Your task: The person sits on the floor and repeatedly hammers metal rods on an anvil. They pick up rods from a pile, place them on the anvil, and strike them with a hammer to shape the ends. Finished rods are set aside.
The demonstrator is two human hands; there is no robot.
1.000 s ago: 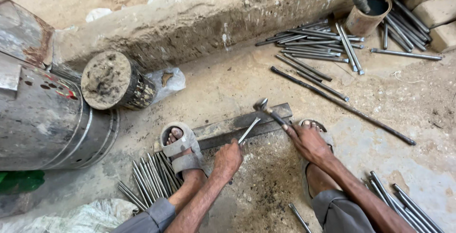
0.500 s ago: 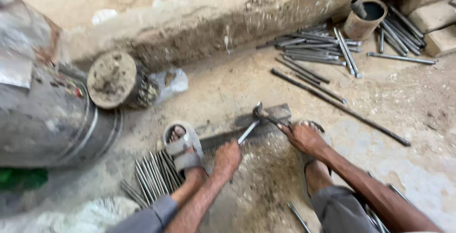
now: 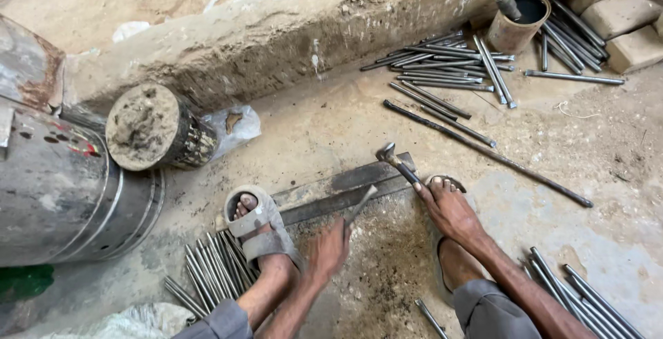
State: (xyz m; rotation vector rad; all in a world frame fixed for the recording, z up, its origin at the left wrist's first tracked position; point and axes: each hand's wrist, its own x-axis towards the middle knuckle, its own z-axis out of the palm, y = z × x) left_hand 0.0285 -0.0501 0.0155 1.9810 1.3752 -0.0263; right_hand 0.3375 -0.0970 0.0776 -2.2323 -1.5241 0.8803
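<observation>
Currently the right hand grips a hammer by its handle, head raised just beyond the fingers. The left hand pinches a short steel rod against the flat iron bar lying between the sandalled feet. Risk: an off-centre blow could glance onto the left fingers or nearby toes, or kick the rod loose across the floor.

The rods are dull grey. The sandal is pale grey. The drum is grey with rust-red patches.
</observation>
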